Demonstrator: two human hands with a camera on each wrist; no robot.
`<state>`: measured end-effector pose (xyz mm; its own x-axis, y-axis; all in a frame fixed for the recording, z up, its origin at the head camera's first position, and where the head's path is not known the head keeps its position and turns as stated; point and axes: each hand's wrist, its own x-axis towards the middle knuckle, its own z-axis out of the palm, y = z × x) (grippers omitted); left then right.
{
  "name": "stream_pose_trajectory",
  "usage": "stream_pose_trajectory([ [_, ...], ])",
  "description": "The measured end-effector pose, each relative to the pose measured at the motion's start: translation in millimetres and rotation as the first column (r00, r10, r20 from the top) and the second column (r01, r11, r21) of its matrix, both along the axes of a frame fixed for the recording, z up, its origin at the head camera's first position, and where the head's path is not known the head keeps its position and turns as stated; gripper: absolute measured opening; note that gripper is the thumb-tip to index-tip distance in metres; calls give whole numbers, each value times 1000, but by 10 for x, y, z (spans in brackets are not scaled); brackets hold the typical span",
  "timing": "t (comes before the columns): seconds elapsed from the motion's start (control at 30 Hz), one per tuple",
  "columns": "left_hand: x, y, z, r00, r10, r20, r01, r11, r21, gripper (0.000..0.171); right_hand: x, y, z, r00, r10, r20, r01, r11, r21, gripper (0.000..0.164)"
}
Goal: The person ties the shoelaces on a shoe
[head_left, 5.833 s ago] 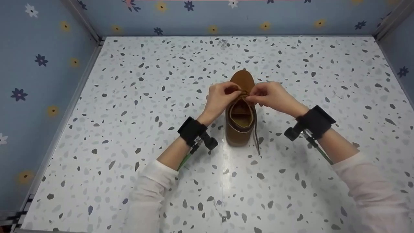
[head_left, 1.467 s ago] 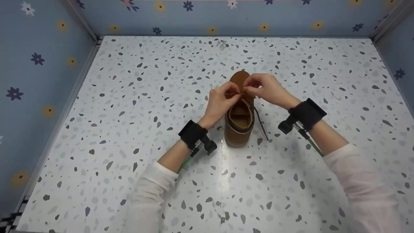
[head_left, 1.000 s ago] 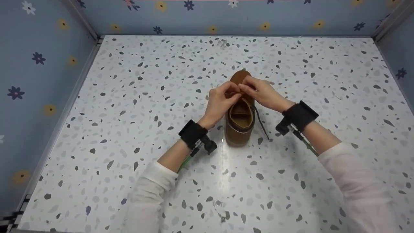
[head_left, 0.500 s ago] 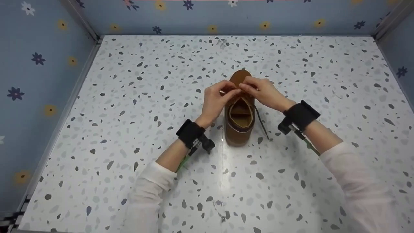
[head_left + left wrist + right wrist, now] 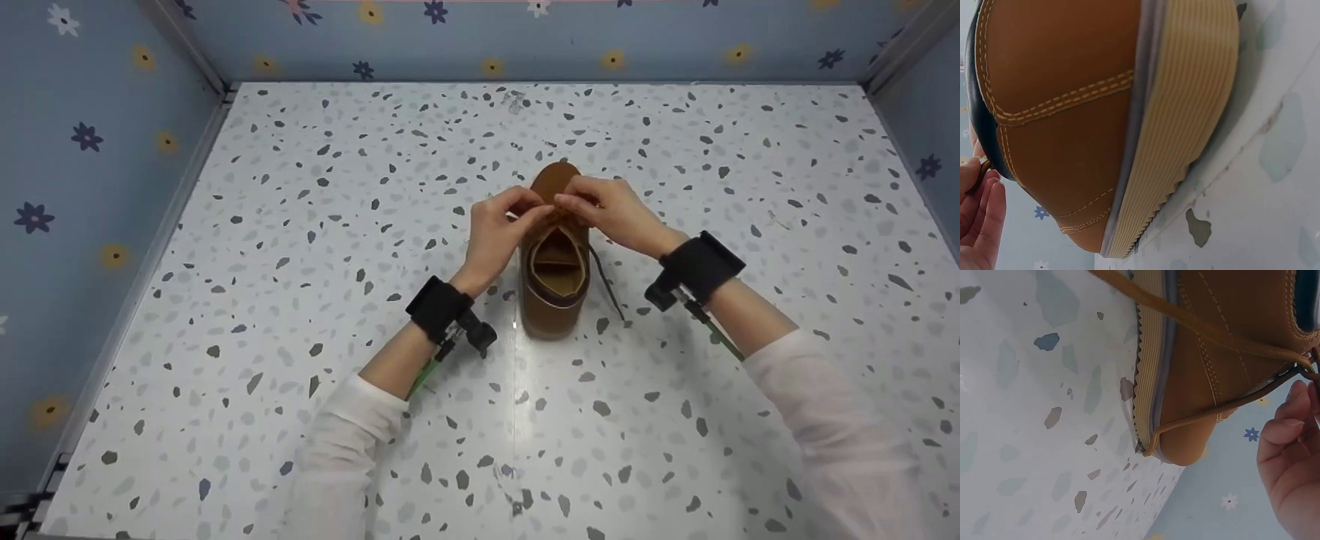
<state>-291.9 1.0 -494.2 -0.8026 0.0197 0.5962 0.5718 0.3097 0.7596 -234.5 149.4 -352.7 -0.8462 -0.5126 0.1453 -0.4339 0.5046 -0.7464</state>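
Observation:
A brown leather lace-up shoe [image 5: 551, 321] with a ridged tan sole [image 5: 1171, 129] stands upright on the table, toe pointing away from me. My left hand [image 5: 491, 236] is at the left of its laces; in the left wrist view its thumb and fingers pinch a dark brown bit of lace [image 5: 981, 175]. From the right, my right hand [image 5: 621, 217] reaches over the front of the opening, thumb and fingertips together at the lace crossing [image 5: 1304, 370]. A loose lace [image 5: 1213, 334] trails from there down the shoe's right side. Fingers partly hide the knot area.
The speckled white table [image 5: 300, 420] surrounds the shoe. Blue flowered panels [image 5: 420, 45] rise at the back and both sides. A lace end [image 5: 609, 289] lies beside the shoe on the right. Each wrist wears a black strapped camera [image 5: 442, 309].
The right hand moved up over the laces, then inward and down close to the left hand. The left hand has since drawn slightly left. The loose lace end has swung outward from the shoe.

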Motion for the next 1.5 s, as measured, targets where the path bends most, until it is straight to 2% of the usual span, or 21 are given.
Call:
stream_pose_trajectory([
  [0.1, 2, -9, -10, 1000, 2, -1, -2, 1000, -13, 11, 5, 12, 11, 1000, 7, 5, -7, 1000, -9, 18],
  [0.3, 7, -31, -14, 999, 30, -12, -30, 999, -33, 11, -6, 53, 26, 999, 19, -37, -20, 1000, -12, 17],
  [0.57, 15, -64, -33, 999, 44, 14, -44, 998, -34, 11, -151, 130, -90, 996, 16, -91, -15, 1000, 8, 16],
  [0.9, 52, -113, -32, 1000, 0, 27, 0, 1000, -10, 11, -159, 120, -81, 998, -40, 58, 39, 999, 13, 26],
  [1.1, 76, -140, -16, 999, -30, 12, 30, 1000, 8, 11, -170, 142, -63, 994, -53, 91, 49, 998, 43, 34],
  [1.3, 116, -174, -3, 992, -114, 58, 111, 992, 54, 11, -166, 163, -26, 994, -44, 102, 37, 996, 78, 34],
  [1.37, 136, -181, 7, 981, -171, 93, 163, 983, 88, 10, -123, 145, 31, 992, -42, 122, 34, 997, 62, 32],
  [1.5, 166, -191, 19, 947, -269, 177, 248, 960, 130, 12, -31, 120, 135, 988, -19, 151, 17, 1000, 17, 29],
])
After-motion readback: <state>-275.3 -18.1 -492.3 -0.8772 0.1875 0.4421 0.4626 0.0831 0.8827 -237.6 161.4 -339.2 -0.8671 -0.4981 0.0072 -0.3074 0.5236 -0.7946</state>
